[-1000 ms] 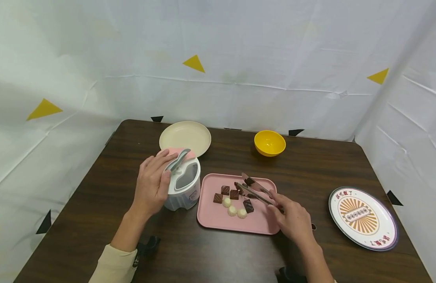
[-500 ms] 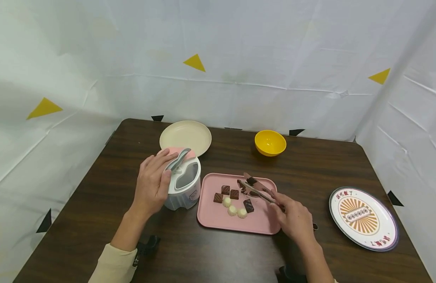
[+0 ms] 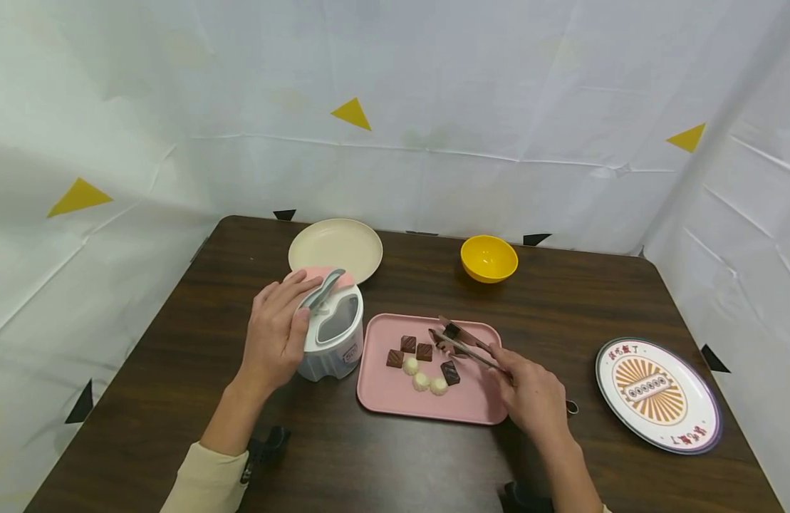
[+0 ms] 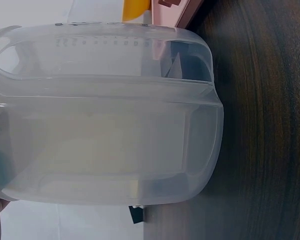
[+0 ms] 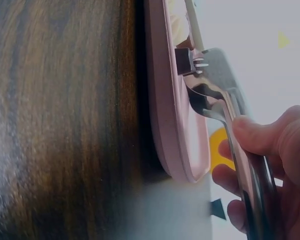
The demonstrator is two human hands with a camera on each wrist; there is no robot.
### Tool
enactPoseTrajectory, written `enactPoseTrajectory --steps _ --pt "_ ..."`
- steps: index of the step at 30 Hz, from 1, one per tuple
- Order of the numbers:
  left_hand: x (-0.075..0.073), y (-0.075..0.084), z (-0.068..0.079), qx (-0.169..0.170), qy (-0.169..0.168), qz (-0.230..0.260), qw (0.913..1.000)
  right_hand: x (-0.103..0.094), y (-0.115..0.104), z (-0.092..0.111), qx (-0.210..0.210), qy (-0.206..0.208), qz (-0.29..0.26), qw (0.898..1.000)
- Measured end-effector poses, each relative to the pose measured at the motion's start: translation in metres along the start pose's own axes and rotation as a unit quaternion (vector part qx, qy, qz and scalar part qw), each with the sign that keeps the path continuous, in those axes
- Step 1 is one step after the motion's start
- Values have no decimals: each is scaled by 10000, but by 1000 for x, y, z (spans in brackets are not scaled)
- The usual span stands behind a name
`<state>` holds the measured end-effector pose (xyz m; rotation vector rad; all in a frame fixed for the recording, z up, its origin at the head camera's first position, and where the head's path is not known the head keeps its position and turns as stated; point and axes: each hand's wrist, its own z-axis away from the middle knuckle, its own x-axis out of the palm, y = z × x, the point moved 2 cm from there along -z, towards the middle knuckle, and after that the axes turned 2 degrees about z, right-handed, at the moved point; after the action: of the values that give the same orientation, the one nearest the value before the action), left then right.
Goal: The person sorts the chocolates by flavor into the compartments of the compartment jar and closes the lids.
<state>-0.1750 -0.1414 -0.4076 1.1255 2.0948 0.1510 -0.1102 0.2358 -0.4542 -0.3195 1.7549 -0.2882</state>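
Observation:
My right hand (image 3: 533,392) grips metal serving tongs (image 5: 242,160), thumb on one arm and fingers on the other. Their tips, one a broad flat blade and the other fork-like, hang over the far right part of a pink tray (image 3: 395,402). On that tray lie several square brown chocolates (image 3: 395,358) and small cream-coloured domed sweets (image 3: 421,382). A darker chocolate (image 3: 450,372) sits nearest the tongs. My left hand (image 3: 276,331) rests on a white-lidded clear container (image 4: 105,140), fingers stretched over the lid beside its grey handle (image 3: 324,288).
Behind the container lies a cream plate (image 3: 335,246). A yellow bowl (image 3: 489,260) stands at the back, beyond the tray. To the right is a white printed plate (image 3: 657,395). White sheeting (image 3: 427,85) rises behind the dark wooden table (image 3: 395,467).
The tips of the tongs drew closer together, then parted slightly, shifting a little over the tray. My left hand and the container stay put.

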Motion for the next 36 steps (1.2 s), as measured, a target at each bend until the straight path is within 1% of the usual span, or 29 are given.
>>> enactPoseTrajectory --steps 9,14,17,21,25,31,33,36 --pt "0 0 0 7 18 15 10000 -1 2 2 -152 321 -45 9994" --pt "1 0 0 8 36 49 10000 -11 -3 1 -293 590 -216 9976" --pt "1 0 0 14 28 39 10000 -19 -13 0 -492 818 -343 9948" --pt "1 -1 0 11 24 34 10000 -28 -34 0 -929 1179 -527 9873" --pt "1 0 2 -10 -3 60 10000 -35 -57 -1 -1376 1391 -732 9779" --pt "1 -1 1 9 1 37 10000 -41 -87 -2 -2023 1600 -1136 9595" --pt "0 -1 1 12 -3 30 10000 -42 -95 -3 -2182 1613 -1223 9547" --pt "0 -1 1 4 1 21 10000 -42 -106 -4 -2357 1568 -1310 9501"
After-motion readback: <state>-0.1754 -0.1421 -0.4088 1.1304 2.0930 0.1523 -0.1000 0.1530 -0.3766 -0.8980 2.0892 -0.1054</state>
